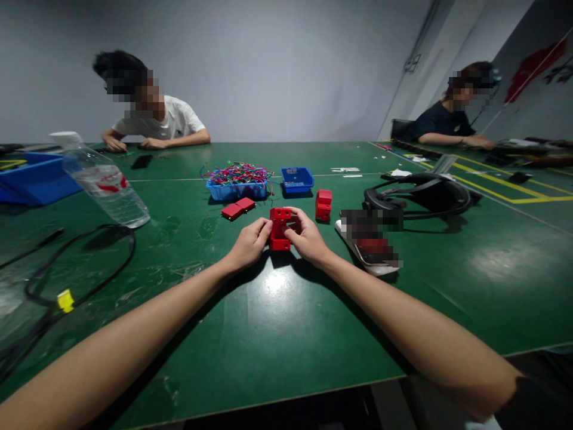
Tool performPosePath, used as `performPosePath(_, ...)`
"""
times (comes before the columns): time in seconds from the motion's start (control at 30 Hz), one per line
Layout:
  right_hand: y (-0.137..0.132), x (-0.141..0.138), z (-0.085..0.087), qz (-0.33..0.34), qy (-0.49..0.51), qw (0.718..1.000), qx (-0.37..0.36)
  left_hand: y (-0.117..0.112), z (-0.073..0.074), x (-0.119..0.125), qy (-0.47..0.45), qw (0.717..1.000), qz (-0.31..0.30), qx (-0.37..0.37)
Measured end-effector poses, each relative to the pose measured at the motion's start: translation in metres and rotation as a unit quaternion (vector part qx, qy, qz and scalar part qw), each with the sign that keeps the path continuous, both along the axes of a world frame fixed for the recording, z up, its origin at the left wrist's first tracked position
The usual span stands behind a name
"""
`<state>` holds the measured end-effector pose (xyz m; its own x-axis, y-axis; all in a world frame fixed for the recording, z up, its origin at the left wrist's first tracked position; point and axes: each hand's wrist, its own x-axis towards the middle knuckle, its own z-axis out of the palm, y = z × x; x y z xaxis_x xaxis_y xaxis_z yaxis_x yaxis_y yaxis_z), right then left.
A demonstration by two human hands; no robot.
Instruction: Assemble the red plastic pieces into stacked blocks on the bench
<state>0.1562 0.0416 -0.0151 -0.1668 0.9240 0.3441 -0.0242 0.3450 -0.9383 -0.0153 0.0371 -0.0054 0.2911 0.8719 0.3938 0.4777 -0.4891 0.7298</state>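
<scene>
A red plastic box part (pixel 280 230) stands on the green table (pixel 277 322) at the centre. My left hand (pixel 249 243) grips its left side, fingers curled. My right hand (pixel 307 237) grips its right side, thumb over the top. Just behind lie flat red plates (pixel 237 208) on the left and another red block (pixel 323 205) on the right.
A blue tray of coloured wires (pixel 237 181) and a small blue tray (pixel 296 179) stand farther back. A water bottle (pixel 105 186) lies at left beside black cables (pixel 80 263). A phone (pixel 369 248) and a headset (pixel 421 196) sit at right. Two people sit at the far side.
</scene>
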Motion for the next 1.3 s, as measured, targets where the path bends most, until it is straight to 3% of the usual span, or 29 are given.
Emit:
performPosePath(0.5, 0.001, 0.001, -0.003, -0.018, -0.045, 0.998, 0.040, 0.000, 0.001, -0.001, 0.011, 1.000, -0.004, -0.020)
performPosePath(0.77, 0.005, 0.001, -0.006, -0.012, -0.034, 0.999, 0.016, 0.001, -0.001, -0.001, -0.011, 1.000, -0.015, -0.022)
performPosePath(0.93, 0.007, 0.002, -0.007, -0.039, -0.021, 0.999, 0.017, -0.007, 0.005, 0.001, -0.033, 0.996, -0.063, -0.052)
performPosePath(1.07, 0.009, 0.003, -0.008, -0.066, 0.007, 0.998, 0.006, -0.012, 0.009, 0.002, -0.020, 0.994, -0.091, -0.057)
performPosePath(1.3, 0.014, 0.003, -0.009, -0.103, 0.118, 0.987, -0.032, -0.008, 0.002, 0.003, 0.032, 0.997, -0.067, 0.014)
